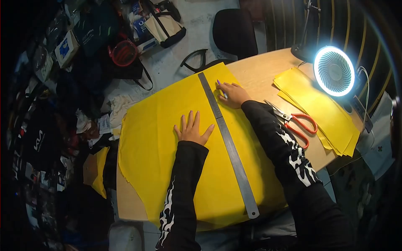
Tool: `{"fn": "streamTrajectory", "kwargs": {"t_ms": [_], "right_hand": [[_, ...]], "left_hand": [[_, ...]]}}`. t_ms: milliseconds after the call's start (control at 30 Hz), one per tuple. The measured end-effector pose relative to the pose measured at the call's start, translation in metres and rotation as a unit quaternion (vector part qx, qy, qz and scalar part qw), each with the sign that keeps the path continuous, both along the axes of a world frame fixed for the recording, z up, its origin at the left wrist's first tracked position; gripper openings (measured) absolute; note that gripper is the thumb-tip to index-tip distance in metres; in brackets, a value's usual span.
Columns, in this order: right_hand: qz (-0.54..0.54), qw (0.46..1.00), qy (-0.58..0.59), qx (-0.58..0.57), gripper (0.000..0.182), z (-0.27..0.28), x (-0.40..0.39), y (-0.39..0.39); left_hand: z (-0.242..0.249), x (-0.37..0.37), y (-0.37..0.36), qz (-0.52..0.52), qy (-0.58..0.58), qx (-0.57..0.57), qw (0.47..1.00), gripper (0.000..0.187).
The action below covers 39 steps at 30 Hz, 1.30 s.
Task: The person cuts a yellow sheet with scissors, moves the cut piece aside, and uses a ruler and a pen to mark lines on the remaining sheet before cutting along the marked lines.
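A large sheet of yellow fabric (155, 138) covers much of the table and hangs over its edges. Across it, slanting from upper middle to lower right, lies a long metal ruler (232, 146). My left hand (193, 129) rests flat on the fabric with fingers spread, its thumb close to the ruler's left edge. To the right of the ruler, my right hand (233, 95) is closed around a purple pen (219, 83), its tip end near the cloth. Red-handled scissors (293, 120) lie beside my right forearm, blades toward the upper left.
A stack of cut yellow pieces (320, 108) lies on the wooden table (261, 67) at right. Near it glows a round ring-lit fan (334, 71), with a lamp base (302, 52) behind. A black chair (235, 33) stands beyond the table; bags and clutter fill the left.
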State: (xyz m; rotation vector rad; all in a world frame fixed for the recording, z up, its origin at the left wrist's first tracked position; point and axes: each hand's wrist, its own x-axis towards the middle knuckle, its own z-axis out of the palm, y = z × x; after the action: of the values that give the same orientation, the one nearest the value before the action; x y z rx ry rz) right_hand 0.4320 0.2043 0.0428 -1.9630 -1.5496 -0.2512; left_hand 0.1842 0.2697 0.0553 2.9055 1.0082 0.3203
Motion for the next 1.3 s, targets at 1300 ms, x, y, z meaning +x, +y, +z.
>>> {"fn": "streamTrajectory", "kwargs": {"t_ms": [1300], "right_hand": [[-0.023,0.999,-0.010,-0.037,0.043,-0.006,0.003,0.003]], "left_hand": [[0.012,0.015,-0.034,-0.176,0.051,-0.006,0.983,0.083]]}}
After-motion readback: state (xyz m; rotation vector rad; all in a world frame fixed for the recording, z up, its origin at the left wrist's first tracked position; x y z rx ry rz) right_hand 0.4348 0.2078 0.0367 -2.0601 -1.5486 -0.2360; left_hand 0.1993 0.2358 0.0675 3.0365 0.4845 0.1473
